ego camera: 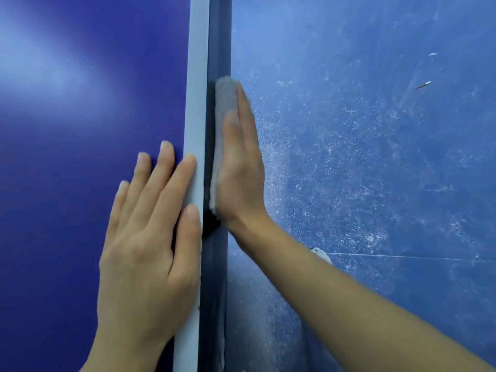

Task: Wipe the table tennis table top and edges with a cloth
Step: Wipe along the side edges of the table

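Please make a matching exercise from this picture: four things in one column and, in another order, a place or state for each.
1. left hand
2. right hand
3. cloth
4. floor

a. scuffed with white marks
b. flat on the blue table top
c. pressing the cloth to the table's side edge
d. grey, squeezed between palm and edge

Pairs: 1-b, 2-c, 3-d, 4-a

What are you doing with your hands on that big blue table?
A person is cleaning a table tennis table. The left hand lies flat on the blue top, by the white line along its edge. The right hand presses a grey cloth flat against the table's dark side edge. Below, the blue floor looks dusty and scuffed.
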